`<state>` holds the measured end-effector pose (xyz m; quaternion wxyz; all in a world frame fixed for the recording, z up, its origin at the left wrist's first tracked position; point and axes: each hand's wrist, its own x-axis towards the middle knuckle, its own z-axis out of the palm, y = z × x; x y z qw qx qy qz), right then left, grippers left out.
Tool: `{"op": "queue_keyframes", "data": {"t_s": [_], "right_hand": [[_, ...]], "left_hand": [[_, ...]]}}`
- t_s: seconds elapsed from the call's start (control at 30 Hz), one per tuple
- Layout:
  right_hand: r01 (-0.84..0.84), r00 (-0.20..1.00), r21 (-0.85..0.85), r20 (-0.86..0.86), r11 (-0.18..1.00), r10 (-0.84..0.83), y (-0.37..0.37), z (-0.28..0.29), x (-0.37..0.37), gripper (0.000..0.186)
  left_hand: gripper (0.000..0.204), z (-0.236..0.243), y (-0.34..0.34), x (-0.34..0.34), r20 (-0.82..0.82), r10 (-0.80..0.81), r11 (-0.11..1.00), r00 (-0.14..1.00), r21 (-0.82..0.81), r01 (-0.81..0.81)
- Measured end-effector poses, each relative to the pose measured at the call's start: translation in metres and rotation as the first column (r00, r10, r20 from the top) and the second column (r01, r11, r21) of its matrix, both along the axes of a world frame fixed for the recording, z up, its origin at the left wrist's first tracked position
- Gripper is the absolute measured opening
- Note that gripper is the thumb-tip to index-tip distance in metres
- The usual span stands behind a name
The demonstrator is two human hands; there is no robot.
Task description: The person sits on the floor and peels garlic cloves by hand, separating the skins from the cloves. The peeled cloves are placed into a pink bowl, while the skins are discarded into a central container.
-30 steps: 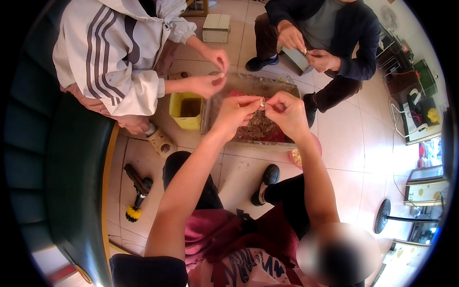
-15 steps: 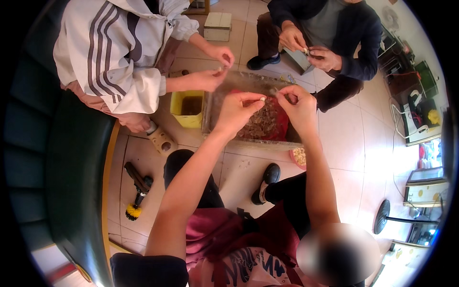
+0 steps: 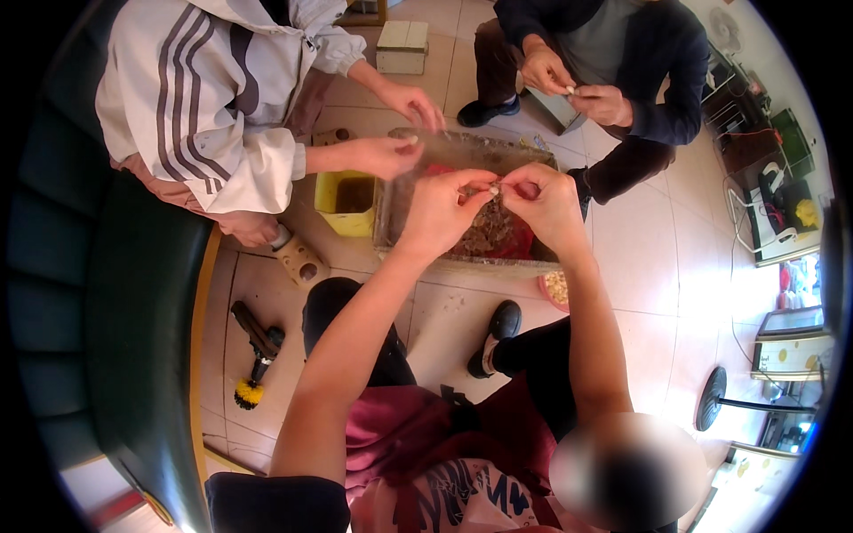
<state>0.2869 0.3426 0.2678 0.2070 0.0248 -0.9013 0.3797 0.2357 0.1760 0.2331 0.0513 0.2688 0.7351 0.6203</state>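
Bright, even daylight, soft shadows, sharp centre, strong fisheye bending and black vignette at the rim.

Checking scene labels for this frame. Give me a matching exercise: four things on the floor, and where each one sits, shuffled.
Things:
1. yellow tub
2. drill with yellow brush head
3. pink bowl
4. white box

Places:
A. top of the picture, between the two seated co-workers
B. just left of the big tray
C. by the green bench, left of the person's knee
D. below the tray's right corner, under the right forearm

Pairs: 1-B, 2-C, 3-D, 4-A
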Motion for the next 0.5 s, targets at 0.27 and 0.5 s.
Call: {"op": "queue_keyframes", "data": {"t_s": [0.27, 0.5], "right_hand": [[0.072, 0.997, 0.136, -0.011, 0.988, -0.071, 0.004, 0.000, -0.001, 0.010], [-0.014, 0.996, 0.280, -0.085, 0.960, 0.040, -0.005, -0.003, 0.002, 0.008]], "left_hand": [[0.023, -0.015, 0.000, -0.013, 0.183, -0.073, 0.986, 0.980, 0.160, 0.044], [0.021, -0.008, 0.001, -0.007, -0.111, 0.125, 0.982, 0.986, -0.129, -0.139]]}}
